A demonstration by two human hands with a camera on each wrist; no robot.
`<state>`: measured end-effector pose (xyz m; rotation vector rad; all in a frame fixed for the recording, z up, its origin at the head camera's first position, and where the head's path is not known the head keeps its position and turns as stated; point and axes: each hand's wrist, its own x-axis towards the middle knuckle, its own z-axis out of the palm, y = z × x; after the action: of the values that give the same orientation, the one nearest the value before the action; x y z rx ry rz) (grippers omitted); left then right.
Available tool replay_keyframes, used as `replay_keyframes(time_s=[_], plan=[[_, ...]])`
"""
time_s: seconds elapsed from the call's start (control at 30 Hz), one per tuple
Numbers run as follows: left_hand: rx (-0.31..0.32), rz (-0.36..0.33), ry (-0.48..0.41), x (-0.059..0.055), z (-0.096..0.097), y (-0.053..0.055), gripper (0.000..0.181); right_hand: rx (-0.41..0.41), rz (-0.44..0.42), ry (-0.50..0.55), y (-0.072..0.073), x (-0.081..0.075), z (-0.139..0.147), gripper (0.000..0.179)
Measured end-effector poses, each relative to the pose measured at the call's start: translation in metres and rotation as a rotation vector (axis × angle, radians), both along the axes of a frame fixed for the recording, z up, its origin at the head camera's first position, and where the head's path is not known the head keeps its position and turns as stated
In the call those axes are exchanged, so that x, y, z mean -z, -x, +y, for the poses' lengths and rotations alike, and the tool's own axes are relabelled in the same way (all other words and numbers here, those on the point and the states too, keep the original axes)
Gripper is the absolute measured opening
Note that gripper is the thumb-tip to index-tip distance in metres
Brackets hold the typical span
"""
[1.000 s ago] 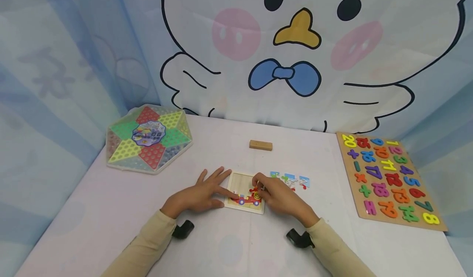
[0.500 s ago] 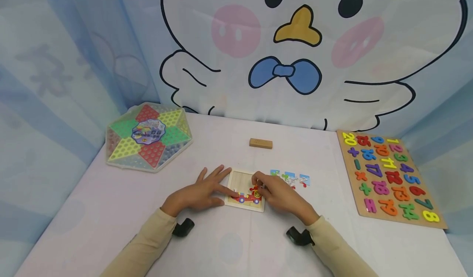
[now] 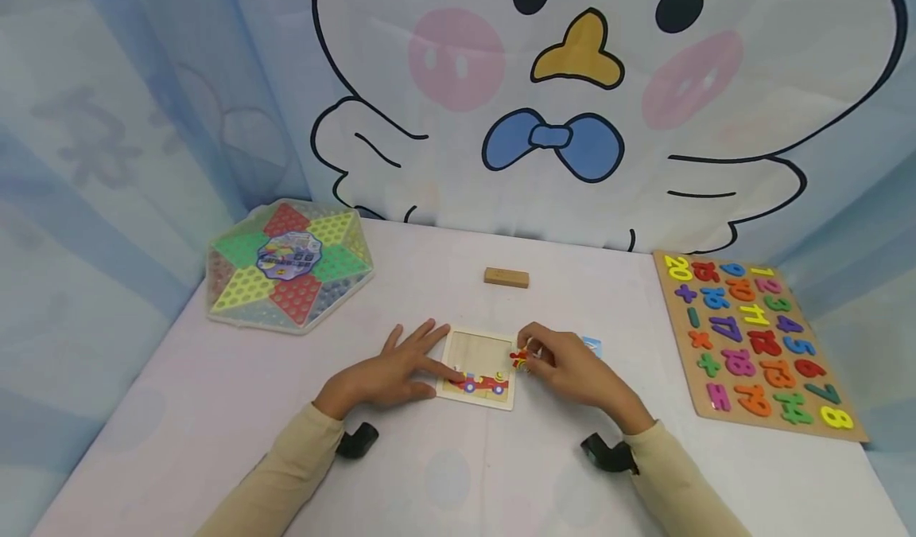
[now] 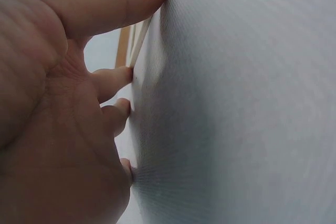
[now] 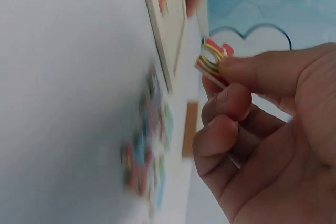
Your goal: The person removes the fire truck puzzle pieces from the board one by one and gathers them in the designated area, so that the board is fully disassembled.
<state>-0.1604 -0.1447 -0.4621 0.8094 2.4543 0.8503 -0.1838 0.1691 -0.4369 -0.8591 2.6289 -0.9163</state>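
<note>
Rightward has gone my right hand [image 3: 572, 370] since half a second ago, off the tray [image 3: 475, 349] to just past its right rim, the piece [image 5: 211, 61] coming with it; my left hand [image 3: 397, 374] has stayed put. Right thumb and index finger pinch that piece, tilted and raised, apart from the rim. Left fingers lie straight and spread, the index tip on the car [image 3: 494, 384], the thumb beside the left rim.

I'd judge a light pinch by the piece's sides best, picture kept in sight, with steady left pressure so nothing slides.

Raised rims bound the tray; its far part shows bare wood. Loose pieces [image 5: 144, 150], blurred, crowd near the right rim, so swinging low could scatter them. Beyond, tabletop [image 3: 529, 473] stretches toward the number board [image 3: 734, 414], well apart; the block [image 3: 506, 278] limits reaching far forward.
</note>
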Motion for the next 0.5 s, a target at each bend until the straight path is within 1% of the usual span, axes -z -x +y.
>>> replay_keyframes(time_s=[0.13,0.27,0.37,0.5], plan=[[-0.005,-0.004,0.0,-0.001,0.002,0.0,0.039,0.058,-0.006,-0.035,0.001,-0.007,0.038,0.019],[-0.013,0.002,0.013,0.0,0.003,-0.001,0.039,0.091,-0.007,-0.086,-0.001,-0.012,0.071,0.02],[-0.017,-0.001,0.016,-0.001,0.003,0.0,0.039,0.095,-0.02,-0.117,-0.002,-0.012,0.085,0.018],[-0.026,-0.012,0.014,-0.002,0.003,-0.001,0.039,0.072,-0.045,-0.127,-0.002,-0.007,0.091,0.018]])
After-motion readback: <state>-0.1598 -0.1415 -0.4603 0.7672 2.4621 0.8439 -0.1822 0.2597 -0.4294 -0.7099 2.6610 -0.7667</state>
